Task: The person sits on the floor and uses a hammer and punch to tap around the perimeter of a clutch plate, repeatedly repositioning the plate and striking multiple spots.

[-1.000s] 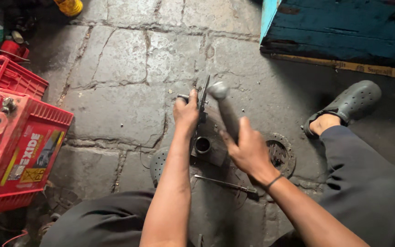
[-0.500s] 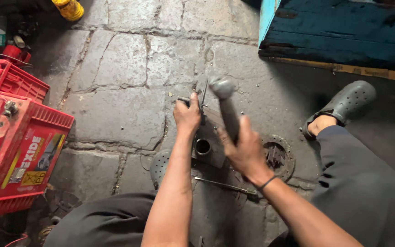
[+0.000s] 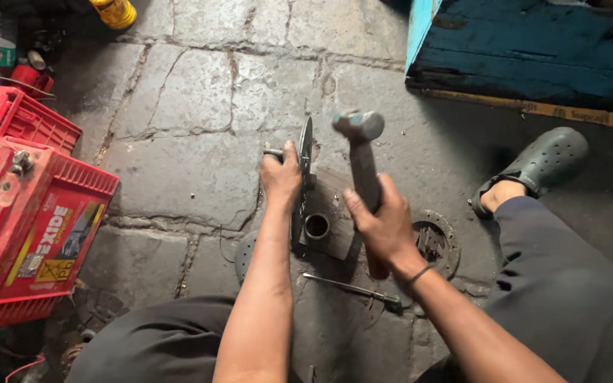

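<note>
The right hand (image 3: 384,223) has its fingers wrapped tight round the dark handle of a steel-headed hammer (image 3: 362,152), whose rounded grey head stands raised above and beyond the knuckles. Just to the left of those fingers, the left hand (image 3: 282,177) is closed on the top edge of a thin, dark metal disc (image 3: 304,170) held upright on its rim, with a short grey stub poking out past the fingertips. Right below the two hands sits a dark metal block with a round socket (image 3: 317,227), resting on the stone floor (image 3: 179,128) (greasy and cracked between slabs). Nearer the body than the right fingers lies a slim screwdriver with a dark handle (image 3: 352,287), and just right of the wrist a rusty round metal ring (image 3: 438,241). Further right is a foot in a grey perforated clog (image 3: 544,163). Well off to the left stand red plastic battery cases (image 3: 30,220); beyond the hammer head, a blue-painted wooden box (image 3: 533,50).
</note>
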